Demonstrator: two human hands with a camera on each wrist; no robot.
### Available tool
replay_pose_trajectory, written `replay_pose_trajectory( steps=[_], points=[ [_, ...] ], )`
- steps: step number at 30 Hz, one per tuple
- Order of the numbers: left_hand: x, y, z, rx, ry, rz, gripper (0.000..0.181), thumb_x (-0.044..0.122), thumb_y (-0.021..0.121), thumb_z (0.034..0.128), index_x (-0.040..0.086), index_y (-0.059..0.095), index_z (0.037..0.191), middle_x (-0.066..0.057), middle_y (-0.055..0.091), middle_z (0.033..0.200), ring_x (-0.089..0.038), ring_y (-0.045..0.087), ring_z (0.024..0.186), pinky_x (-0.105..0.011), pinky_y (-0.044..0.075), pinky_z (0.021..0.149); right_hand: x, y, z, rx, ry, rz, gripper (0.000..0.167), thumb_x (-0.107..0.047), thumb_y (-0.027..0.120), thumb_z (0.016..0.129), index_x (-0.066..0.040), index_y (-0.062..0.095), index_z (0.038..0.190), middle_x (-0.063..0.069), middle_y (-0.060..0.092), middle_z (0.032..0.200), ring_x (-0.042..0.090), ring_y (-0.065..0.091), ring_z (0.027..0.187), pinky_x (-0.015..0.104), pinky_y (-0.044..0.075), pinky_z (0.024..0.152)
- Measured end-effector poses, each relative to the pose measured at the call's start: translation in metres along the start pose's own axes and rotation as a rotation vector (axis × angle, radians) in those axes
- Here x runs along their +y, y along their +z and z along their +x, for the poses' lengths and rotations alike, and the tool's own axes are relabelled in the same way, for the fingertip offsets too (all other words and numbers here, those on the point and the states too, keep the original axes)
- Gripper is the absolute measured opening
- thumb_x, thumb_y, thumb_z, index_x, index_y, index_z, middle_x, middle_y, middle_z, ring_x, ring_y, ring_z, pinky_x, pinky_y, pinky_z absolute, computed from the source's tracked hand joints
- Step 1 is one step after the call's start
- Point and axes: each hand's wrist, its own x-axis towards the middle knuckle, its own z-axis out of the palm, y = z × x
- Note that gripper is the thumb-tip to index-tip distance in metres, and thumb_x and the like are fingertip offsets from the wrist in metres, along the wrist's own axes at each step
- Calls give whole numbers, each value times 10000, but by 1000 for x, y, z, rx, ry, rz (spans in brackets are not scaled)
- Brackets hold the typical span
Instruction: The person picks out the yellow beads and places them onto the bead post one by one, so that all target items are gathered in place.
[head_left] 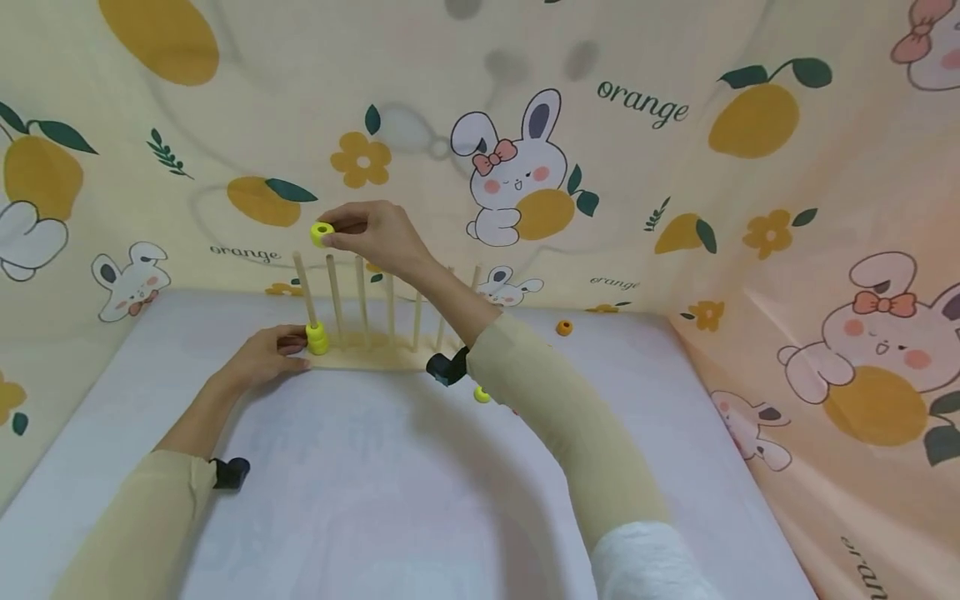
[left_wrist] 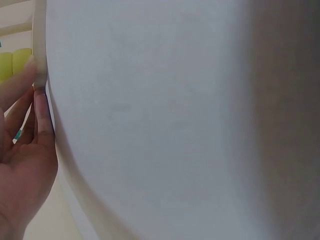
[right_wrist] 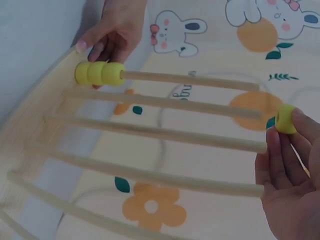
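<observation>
Yellow bead (head_left: 322, 236), pinched between the right hand's (head_left: 378, 237) thumb and fingers, is at two o'clock from the tip of the leftmost peg (head_left: 305, 287), apart from it. Lower, between seven and eight o'clock from the right hand, the left hand (head_left: 264, 358) grips the end of the wooden base (head_left: 367, 361) beside three stacked beads (right_wrist: 101, 73). An orange bead (head_left: 565, 328) lies toward four o'clock, a loose yellow bead (head_left: 481, 395) toward five, on the white table (head_left: 375, 500). Rabbit-and-orange printed cloth (head_left: 300, 67) hangs beyond, at twelve, and along three.
</observation>
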Motion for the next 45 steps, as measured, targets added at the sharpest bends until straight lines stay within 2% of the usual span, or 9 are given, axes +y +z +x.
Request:
replay_pose_trajectory(
  steps=[4, 10, 18, 28, 34, 45],
  points=[
    [0, -1, 1, -8, -4, -8, 734, 73, 716, 902, -119, 310, 1482, -323, 422, 1454, -448, 439, 1337, -509, 391, 1123, -1, 7, 5, -18, 18, -10, 315, -259, 734, 915, -161, 720, 1214, -80, 735, 1063, -9, 670, 924, 124, 525, 827],
    [0, -2, 2, -19, -7, 10, 752, 101, 724, 906, -119, 301, 1487, -324, 419, 1456, -452, 439, 1336, -517, 391, 1120, -6, 16, 9, -51, 8, -40, 310, -240, 727, 919, -142, 716, 1213, -68, 728, 1071, -10, 660, 931, 115, 523, 815],
    [2, -2, 0, -31, -26, 13, 753, 112, 721, 909, -101, 299, 1495, -316, 417, 1463, -451, 428, 1346, -521, 379, 1129, -9, 25, 12, -85, 44, -21, 307, -225, 740, 908, -141, 718, 1202, -74, 717, 1064, 8, 653, 954, 107, 518, 812],
    [2, -2, 1, -30, -23, 13, 745, 115, 722, 909, -107, 309, 1488, -319, 417, 1462, -456, 425, 1346, -527, 373, 1130, -7, 29, 17, -99, 71, -105, 307, -237, 736, 913, -135, 724, 1202, -82, 729, 1053, -6, 650, 949, 97, 511, 791],
    [3, -2, 0, -32, -19, 1, 738, 95, 719, 907, -114, 311, 1485, -323, 418, 1461, -450, 435, 1343, -516, 381, 1125, -7, 28, 14, -87, 37, -122, 302, -233, 720, 925, -102, 723, 1198, -54, 735, 1075, -8, 651, 942, 88, 506, 800],
    [3, -2, 0, -24, -42, 16, 754, 104, 718, 911, -105, 292, 1496, -318, 400, 1476, -448, 426, 1348, -517, 378, 1129, -2, 10, -2, -34, -13, -42, 307, -214, 708, 935, -82, 708, 1212, -36, 723, 1111, 1, 654, 959, 104, 513, 845]
  ],
)
